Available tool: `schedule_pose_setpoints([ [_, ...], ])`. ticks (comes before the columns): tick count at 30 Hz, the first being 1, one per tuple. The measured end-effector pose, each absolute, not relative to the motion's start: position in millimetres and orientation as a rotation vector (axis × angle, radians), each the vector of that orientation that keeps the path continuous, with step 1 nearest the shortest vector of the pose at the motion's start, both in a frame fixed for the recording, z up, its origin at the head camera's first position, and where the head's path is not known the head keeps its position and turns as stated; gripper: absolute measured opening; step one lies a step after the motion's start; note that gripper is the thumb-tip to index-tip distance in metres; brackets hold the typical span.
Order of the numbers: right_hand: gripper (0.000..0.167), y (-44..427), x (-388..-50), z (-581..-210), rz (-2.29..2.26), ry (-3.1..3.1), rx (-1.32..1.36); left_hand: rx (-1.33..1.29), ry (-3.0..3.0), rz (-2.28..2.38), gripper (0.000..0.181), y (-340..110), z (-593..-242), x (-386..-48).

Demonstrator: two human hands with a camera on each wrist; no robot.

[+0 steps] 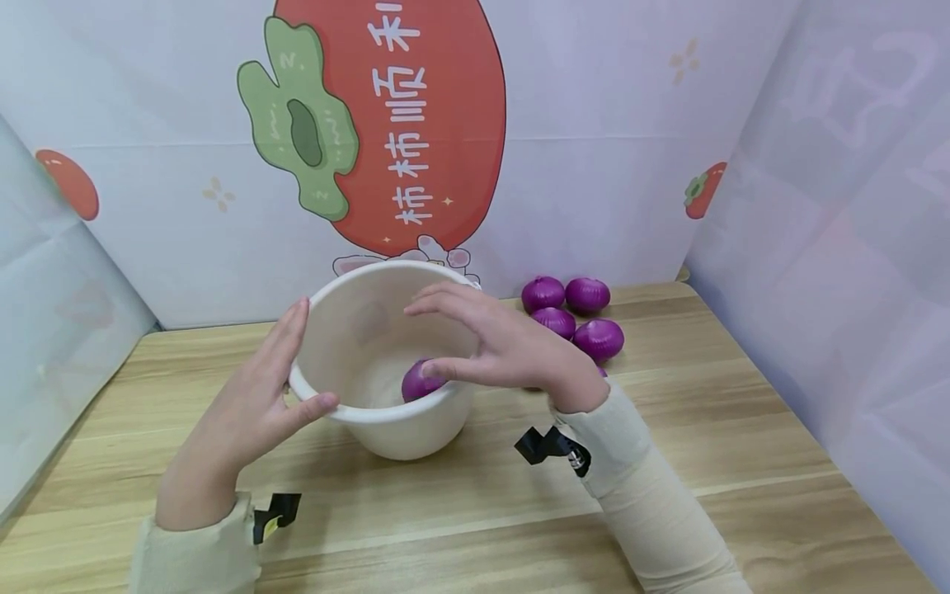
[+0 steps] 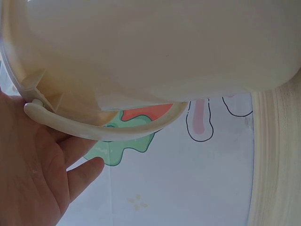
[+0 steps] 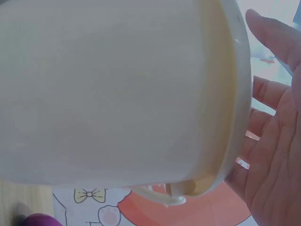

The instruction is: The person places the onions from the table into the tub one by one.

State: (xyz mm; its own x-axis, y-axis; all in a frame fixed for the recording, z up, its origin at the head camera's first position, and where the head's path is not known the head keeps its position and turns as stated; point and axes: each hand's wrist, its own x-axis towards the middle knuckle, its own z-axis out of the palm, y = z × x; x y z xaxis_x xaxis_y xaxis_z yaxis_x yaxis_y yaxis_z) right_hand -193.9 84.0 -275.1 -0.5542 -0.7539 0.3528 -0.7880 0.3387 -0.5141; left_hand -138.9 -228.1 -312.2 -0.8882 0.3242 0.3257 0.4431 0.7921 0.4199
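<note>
Left hand: laid against the left side of a deep, round, white plastic bucket, thumb on the near rim, fingers fairly straight along the outside. I judge it to be steadying the bucket. A curved white plastic handle hangs beside those fingers.

Right hand: over the right side of the bucket's mouth, thumb and fingers spread well apart, nothing gripped. The two hands are apart from each other, one on each side.

Inside the bucket, toward the near right wall: one glossy, round, purple onion. The right thumb overlaps it from this angle; whether the two touch, I cannot tell.

Right of the bucket, on the pale wood-grain tabletop: a close cluster of glossy purple onions. Four show plainly; part of at least one more peeks out behind the right wrist.

Tally: one onion within the bucket, at least five outside. By that count I put the work at an early stage, with most of the onions left to handle.

Outermost: cream sleeves with black clips at the cuffs; behind, a white backdrop printed with a large red persimmon.
</note>
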Motion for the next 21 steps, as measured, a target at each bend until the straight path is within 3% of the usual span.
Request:
schedule_pose_setpoints([
  [9, 0.078, 96, -192, -272, 0.93, -2.48, 1.433, -0.608, -2.726, -0.741, 0.107, -228, -314, -139],
  [16, 0.081, 103, -193, -269, 0.783, -2.454, 1.396, -0.607, -2.749, -0.729, 0.109, -229, -312, -139],
  [21, 0.095, 112, -189, -270, 0.716, -2.53, 1.312, -0.59, -2.765, -0.734, 0.108, -229, -311, -139],
])
